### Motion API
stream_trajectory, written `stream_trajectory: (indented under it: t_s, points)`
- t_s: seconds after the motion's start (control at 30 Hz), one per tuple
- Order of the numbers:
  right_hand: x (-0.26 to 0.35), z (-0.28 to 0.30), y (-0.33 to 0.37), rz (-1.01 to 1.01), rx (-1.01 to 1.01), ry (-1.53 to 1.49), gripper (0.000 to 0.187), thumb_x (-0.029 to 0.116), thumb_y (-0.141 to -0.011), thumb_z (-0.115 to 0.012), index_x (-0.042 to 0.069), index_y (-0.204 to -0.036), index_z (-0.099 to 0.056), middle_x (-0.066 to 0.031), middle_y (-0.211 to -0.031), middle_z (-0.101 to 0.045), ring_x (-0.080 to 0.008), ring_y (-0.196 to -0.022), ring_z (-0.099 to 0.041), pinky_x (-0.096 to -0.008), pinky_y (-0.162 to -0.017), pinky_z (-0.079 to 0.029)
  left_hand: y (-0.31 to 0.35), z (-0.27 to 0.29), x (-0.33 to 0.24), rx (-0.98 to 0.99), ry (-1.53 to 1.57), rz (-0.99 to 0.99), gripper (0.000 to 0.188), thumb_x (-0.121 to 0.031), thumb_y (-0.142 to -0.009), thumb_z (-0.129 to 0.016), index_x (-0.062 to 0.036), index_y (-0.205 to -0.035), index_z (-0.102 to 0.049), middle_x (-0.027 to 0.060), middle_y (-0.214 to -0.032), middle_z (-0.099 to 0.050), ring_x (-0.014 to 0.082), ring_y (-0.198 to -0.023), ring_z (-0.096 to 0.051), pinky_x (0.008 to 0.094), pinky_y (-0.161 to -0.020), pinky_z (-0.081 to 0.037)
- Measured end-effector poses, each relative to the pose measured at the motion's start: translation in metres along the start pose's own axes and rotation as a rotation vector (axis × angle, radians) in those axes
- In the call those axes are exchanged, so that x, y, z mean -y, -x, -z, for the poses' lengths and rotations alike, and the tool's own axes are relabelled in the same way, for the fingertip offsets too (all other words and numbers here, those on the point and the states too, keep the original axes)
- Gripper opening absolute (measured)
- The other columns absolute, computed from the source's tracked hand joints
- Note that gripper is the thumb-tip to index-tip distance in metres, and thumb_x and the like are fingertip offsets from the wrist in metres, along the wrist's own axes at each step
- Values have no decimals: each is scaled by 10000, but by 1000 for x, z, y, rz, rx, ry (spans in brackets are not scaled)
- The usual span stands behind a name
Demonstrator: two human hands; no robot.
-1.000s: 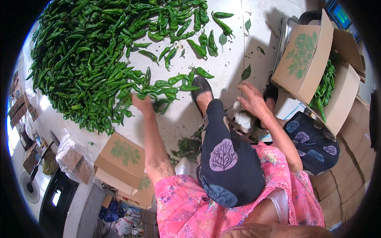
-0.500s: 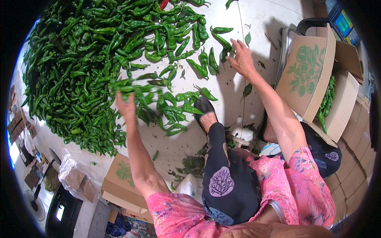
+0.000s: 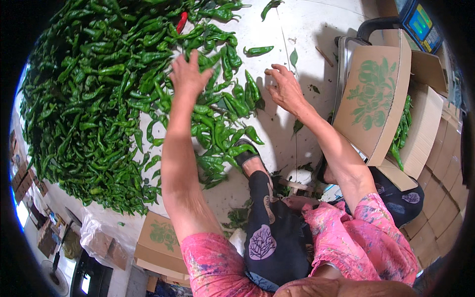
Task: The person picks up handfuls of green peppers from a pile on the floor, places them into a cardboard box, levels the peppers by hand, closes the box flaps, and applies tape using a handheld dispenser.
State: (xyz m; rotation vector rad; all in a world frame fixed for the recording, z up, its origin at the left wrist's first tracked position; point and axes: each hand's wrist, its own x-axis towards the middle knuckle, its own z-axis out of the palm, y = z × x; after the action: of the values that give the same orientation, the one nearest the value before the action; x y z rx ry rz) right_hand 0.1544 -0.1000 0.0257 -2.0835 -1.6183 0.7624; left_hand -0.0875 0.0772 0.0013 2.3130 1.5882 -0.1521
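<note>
A big heap of long green peppers (image 3: 94, 114) fills the left side of the white floor, its right edge loosely scattered. Over that edge reaches my left hand (image 3: 188, 78), fingers spread, with no pepper in its grasp; whether the fingertips touch the peppers I cannot tell. Just right of the loose peppers is my right hand (image 3: 287, 91), its fingers slightly bent and apart, holding nothing. Close to it lies an upright-pointing green pepper (image 3: 252, 85). A single green pepper (image 3: 258, 51) rests farther off, and one red pepper (image 3: 182, 23) shows at the heap's top.
At right, an open cardboard box (image 3: 363, 94) with a green vegetable print stands on a scale with a lit display (image 3: 422, 25); green peppers (image 3: 403, 129) are inside. Another box (image 3: 156, 240) sits at lower left. My shoe (image 3: 244, 151) is beside the loose peppers.
My left hand has moved away over the pepper heap's edge. My right hand has come slightly left and nearer. Loose peppers between the hands lie closer to the heap.
</note>
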Motion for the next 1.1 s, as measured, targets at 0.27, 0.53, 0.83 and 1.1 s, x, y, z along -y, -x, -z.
stream_trajectory:
  t_s: [0.27, 0.53, 0.83, 1.1]
  points:
    - [-42, 9, -4, -117, -55, 14, 473, 16, -800, -618, 25, -1271, -583, -255, -1440, -464, -455, -1252, -508, -499, -1067, -449, 4, 52, -60, 350, 257, -31, 449, -265, -882, -721, -116, -1302, -667, 200, -1231, -668, 362, -1138, -630, 486, -990, -492]
    - [-18, 8, -20, -48, -102, 56, 467, 8, -787, -643, 20, -1250, -585, -243, -1441, -467, -441, -1268, -475, -493, -1080, -432, -87, -5, -17, -130, -200, -118, 509, -188, -814, -726, -93, -1298, -599, 195, -1194, -635, 387, -1135, -586, 638, -937, -432]
    - [-29, -10, -49, 18, -182, 278, 730, -71, -749, -626, 108, -1437, -461, -170, -1516, -424, -419, -1338, -424, -525, -1018, -430, -91, 5, -65, -77, 83, -405, 957, 133, -716, -613, -381, -1502, -430, 141, -1534, -408, 352, -1362, -427, 474, -1059, -491]
    - [-33, -10, -52, -18, -37, 322, 273, -30, -777, -578, 16, -1046, -572, -190, -1000, -597, -376, -1001, -547, -509, -899, -435, -83, 5, -75, 23, -137, -480, 785, -34, -716, -748, -322, -1410, -523, 143, -1209, -528, 357, -1189, -516, 476, -909, -549]
